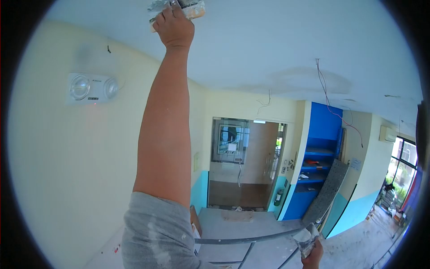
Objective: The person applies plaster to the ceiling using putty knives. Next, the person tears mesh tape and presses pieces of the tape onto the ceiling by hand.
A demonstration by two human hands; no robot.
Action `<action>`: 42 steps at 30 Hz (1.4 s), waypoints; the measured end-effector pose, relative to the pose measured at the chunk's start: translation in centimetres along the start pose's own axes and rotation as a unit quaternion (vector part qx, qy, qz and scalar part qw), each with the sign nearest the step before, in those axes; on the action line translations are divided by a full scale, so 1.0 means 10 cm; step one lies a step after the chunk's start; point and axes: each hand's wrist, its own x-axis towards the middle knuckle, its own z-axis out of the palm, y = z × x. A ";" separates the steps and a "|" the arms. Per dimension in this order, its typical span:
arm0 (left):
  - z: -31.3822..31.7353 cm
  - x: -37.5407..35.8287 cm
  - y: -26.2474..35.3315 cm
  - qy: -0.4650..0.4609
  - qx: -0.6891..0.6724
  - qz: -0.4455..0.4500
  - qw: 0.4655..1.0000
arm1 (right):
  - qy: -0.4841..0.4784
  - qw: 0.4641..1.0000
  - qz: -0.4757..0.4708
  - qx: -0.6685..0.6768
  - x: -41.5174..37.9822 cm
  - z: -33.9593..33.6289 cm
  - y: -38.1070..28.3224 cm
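My left hand (174,24) is stretched straight overhead, its grip wrapped tight around the handle of a putty knife (190,9) whose blade lies flat against the ceiling (268,40), with pale filler smeared on and around it. I judge the knife light and its blade thin and springy, so I hold it by the handle close behind the blade, where I can lean on it without the edge digging in. The wet filler looks soft and pasty, likely to drop if I tilt the blade too far.

Low at the bottom edge my right hand (312,258) has its grip folded around the lower part of a second, broader blade (307,237), which stands roughly upright and is crusted with grey filler. It serves as my carrier for the paste; how much wet filler sits on it I cannot tell. It probably feels heavier than the knife and slippery where the paste has spread, so I keep my fingers below the smeared part.

A metal rail (251,240) runs just below. No bucket or tub is in view. On the wall to my left hangs a twin-lamp emergency light (92,88).
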 end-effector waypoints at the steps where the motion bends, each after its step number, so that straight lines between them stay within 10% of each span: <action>1: 0.08 0.00 0.02 -0.003 0.028 0.013 1.000 | 0.066 0.998 0.003 -0.021 -0.09 0.03 -0.07; 11: 0.55 -0.06 0.49 -0.004 -0.029 -0.082 0.996 | 0.277 0.959 -0.039 -0.053 -0.39 -0.25 -0.32; 19: 0.16 -0.85 0.66 -0.118 -0.203 -0.085 0.968 | 0.097 0.994 0.001 -0.043 -0.19 -0.20 -0.17; 27: -2.56 -2.49 0.98 -0.469 -0.549 -0.488 0.491 | 0.048 0.997 0.053 -0.037 -0.07 0.42 0.14; 31: -4.04 -2.98 1.22 -0.530 -0.601 -0.482 0.354 | 0.029 0.997 0.070 -0.015 -0.11 0.91 0.23; 37: -5.00 -3.22 1.17 -0.616 -0.607 -0.105 0.490 | 0.044 0.996 0.063 -0.036 -0.25 1.22 0.30; 42: -5.04 -3.44 0.69 -0.771 -0.439 -0.185 0.423 | 0.009 0.997 -0.037 -0.065 -0.28 1.12 0.39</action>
